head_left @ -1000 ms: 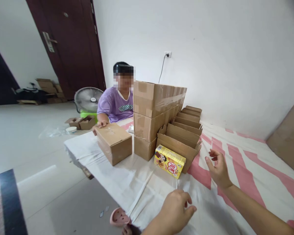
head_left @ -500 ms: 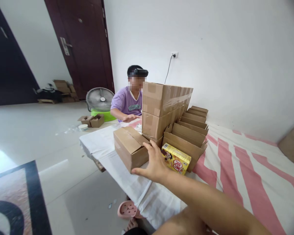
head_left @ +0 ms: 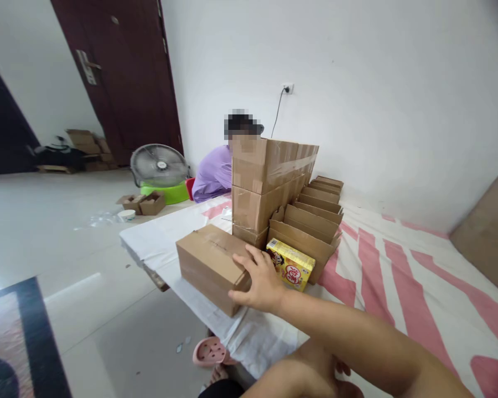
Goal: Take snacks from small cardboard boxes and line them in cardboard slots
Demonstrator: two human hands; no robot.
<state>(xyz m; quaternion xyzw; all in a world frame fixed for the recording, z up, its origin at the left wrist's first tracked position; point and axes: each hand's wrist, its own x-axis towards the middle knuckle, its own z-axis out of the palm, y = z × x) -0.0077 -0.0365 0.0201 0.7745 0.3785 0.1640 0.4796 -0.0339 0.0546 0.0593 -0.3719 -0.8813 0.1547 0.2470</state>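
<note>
A closed brown cardboard carton (head_left: 209, 265) lies near the front left edge of the cloth-covered table. My right hand (head_left: 259, 279) is at its near right end, fingers spread, the thumb by the lower corner and the fingertips at the top edge. Just right of that hand a yellow snack box (head_left: 291, 265) leans against an open brown carton (head_left: 301, 237). Low in the view, what looks like my left hand (head_left: 343, 369) shows in part under my right forearm; its fingers are mostly hidden.
Taped cartons (head_left: 249, 207) are stacked beyond, beside a row of open cartons (head_left: 321, 193). A co-worker in purple (head_left: 213, 174) sits behind the stack. A fan (head_left: 161, 166), small boxes (head_left: 152, 204) and a pink clog (head_left: 209, 351) are on the floor.
The carton sits nearer to me and farther from the stack, with my right hand now against its end. The co-worker has shifted behind the stack, the outstretched hand now hidden. My view has turned slightly.
</note>
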